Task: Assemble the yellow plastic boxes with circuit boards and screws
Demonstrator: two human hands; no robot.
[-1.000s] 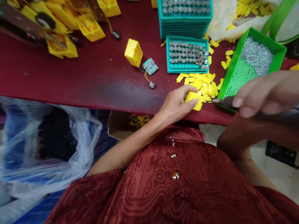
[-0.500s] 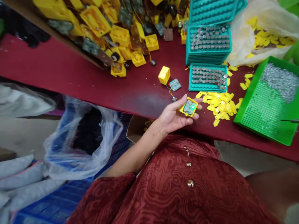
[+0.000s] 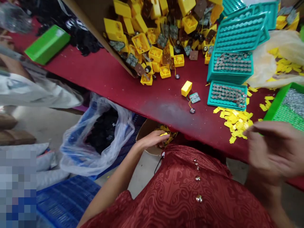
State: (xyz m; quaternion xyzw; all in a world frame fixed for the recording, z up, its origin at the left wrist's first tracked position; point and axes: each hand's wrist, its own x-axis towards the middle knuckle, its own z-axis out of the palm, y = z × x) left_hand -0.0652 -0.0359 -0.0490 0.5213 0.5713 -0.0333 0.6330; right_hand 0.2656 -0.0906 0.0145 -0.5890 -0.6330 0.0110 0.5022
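My left hand (image 3: 153, 139) is below the table's front edge, over an open cardboard box (image 3: 140, 134) that has yellow parts in it. Its fingers are closed round a small yellow plastic case (image 3: 164, 134), of which only a strip shows. At the right my right hand (image 3: 276, 148) is raised near a heap of yellow plastic tabs (image 3: 235, 122). Motion smears its curled fingers, so whether it holds anything is unclear. On the tabletop lies another yellow case (image 3: 186, 88), wired to a circuit board (image 3: 195, 98) and a round black part (image 3: 192, 110).
Teal trays (image 3: 209, 103) hold rows of button cells. A green basket (image 3: 273, 110) contains small metal pieces. Yellow housings (image 3: 155, 53) pile up at the back beside a cardboard wall (image 3: 114, 53). A plastic-lined blue crate (image 3: 71, 139) stands lower left; another person's arm (image 3: 14, 65) shows at far left.
My left hand has moved down and left from the table edge to the box, carrying the yellow case. My right hand has come into view. The view has turned leftward.
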